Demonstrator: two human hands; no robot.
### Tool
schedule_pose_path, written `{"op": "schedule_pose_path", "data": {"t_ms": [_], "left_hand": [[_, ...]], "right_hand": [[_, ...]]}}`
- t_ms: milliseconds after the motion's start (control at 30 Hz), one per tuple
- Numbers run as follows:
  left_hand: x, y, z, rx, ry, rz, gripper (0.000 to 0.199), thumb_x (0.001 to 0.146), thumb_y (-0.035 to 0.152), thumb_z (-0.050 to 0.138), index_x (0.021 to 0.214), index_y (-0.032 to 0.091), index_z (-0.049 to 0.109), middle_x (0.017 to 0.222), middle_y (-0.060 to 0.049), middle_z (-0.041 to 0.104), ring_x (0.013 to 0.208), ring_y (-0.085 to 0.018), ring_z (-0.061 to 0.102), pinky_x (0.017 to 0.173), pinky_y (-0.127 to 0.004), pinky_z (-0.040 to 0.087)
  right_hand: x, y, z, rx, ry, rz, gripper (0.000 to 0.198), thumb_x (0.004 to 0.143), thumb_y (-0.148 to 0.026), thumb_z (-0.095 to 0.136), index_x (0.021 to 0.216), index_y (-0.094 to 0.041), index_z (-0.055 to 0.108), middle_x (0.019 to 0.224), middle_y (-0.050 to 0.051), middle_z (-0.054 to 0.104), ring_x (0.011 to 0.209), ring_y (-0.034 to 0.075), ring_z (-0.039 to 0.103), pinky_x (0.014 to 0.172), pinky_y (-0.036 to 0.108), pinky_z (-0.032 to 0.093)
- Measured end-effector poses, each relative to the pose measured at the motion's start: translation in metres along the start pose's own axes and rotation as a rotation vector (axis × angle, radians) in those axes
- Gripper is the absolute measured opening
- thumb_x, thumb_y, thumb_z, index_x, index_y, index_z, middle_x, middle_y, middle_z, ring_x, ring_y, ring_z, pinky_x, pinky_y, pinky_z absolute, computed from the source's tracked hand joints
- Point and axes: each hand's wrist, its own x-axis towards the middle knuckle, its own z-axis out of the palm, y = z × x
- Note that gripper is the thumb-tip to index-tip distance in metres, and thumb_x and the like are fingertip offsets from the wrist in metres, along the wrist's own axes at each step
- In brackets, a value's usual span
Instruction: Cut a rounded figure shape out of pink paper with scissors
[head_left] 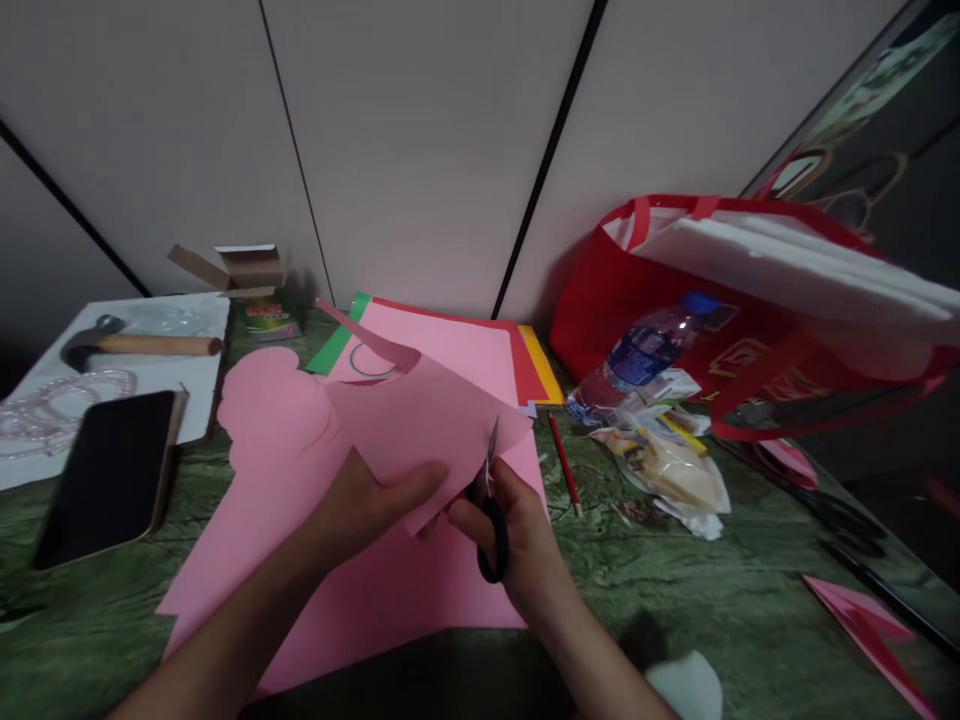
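My left hand [382, 505] pinches a sheet of pink paper [427, 420], thumb on top and fingers underneath. A narrow cut strip of that sheet curls up at its far left end. Black-handled scissors [492, 530] are in my right hand [517, 540], fingers closed around the handles. The scissor blades point away from me at the right part of the held sheet; I cannot tell whether they are parted. Beneath both hands lie larger pink sheets [480, 590]. Several round pink cut-outs [274, 410] are piled to the left of my left hand.
Behind the hands are stacked coloured sheets [457, 335]. A phone [109, 480], a hammer [150, 344] and a small open box [266, 300] stand or lie left. A red pencil [565, 465], a water bottle [637, 355], a food packet [667, 465] and a red bag [600, 285] are right.
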Motion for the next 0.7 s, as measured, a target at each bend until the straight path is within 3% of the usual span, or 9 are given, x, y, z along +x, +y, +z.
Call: {"op": "schedule_pose_path", "data": {"t_ms": [333,700], "left_hand": [[0.0011,-0.0009,0.0000,-0.073,-0.009,-0.016,0.011,0.079,0.018,0.060,0.068,0.016,0.061,0.047,0.004,0.060,0.039,-0.009,0.055,0.038,-0.017,0.043],[0.0000,-0.0024,-0.0036,-0.092,-0.026,-0.010,0.012,0.079,0.020,0.061,0.069,0.014,0.060,0.045,0.004,0.058,0.038,-0.008,0.054,0.037,-0.016,0.041]], "right_hand": [[0.0006,-0.0035,0.0001,-0.107,0.052,0.023,0.030,0.063,-0.032,0.077,0.070,-0.018,0.051,0.059,-0.005,0.054,0.052,0.008,0.042,0.052,0.021,0.034],[-0.0011,-0.0017,-0.0004,-0.175,0.099,0.044,0.027,0.064,-0.039,0.072,0.072,-0.018,0.057,0.058,-0.003,0.056,0.053,0.010,0.047,0.050,0.022,0.036]]}}
